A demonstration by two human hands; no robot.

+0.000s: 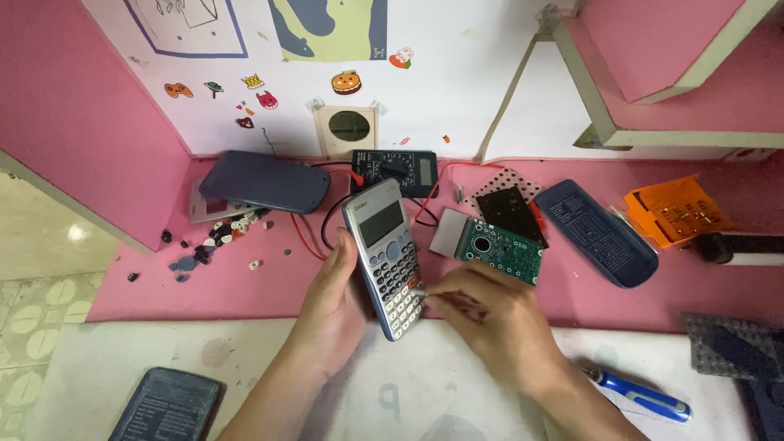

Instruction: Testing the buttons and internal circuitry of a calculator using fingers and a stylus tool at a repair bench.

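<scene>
Cluttered pink desk, stickered white wall

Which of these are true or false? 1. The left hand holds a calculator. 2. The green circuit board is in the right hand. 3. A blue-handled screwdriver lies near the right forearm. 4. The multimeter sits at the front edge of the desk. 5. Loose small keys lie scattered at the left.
1. True: the left hand holds the silver calculator tilted up.
2. False: the green circuit board lies on the pink desk; the right hand touches the calculator's keys.
3. True: the blue-handled screwdriver lies there.
4. False: the black multimeter sits at the back, by the wall.
5. True: the loose keys lie scattered there.
</scene>
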